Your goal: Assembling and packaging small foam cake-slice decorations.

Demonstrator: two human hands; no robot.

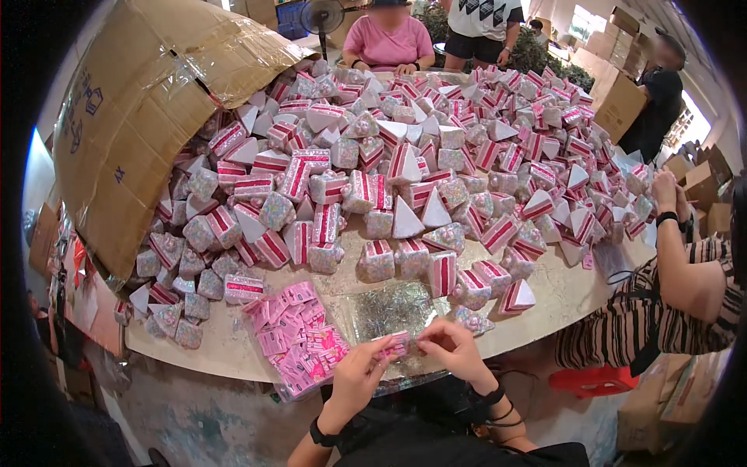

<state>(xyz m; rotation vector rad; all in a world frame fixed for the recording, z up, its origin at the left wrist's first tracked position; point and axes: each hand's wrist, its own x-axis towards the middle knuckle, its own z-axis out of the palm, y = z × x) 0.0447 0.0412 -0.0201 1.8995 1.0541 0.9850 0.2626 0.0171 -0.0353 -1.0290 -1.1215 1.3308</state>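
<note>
My left hand point(359, 373) is closed on a small pink card tag point(395, 344) just above the table's near edge. My right hand point(455, 352) is pinched beside the tag's right end; whatever lies between its fingertips is too small to make out. Left of my hands is a clear plastic bag point(299, 338) full of pink printed tags. Just beyond my hands lies a flat clear bag or tray of fine, shiny, thread-like pieces point(393, 310). Several decorative cake slices with pink and white layers and speckled coating stand past it, such as this cake slice point(443, 274).
A large heap of cake slices point(405, 163) covers most of the pale table point(210, 356). At the left a big cardboard box point(132, 117) lies tipped open. A person in striped clothes point(622, 327) works at the right, near a red stool point(595, 380); others are across the table.
</note>
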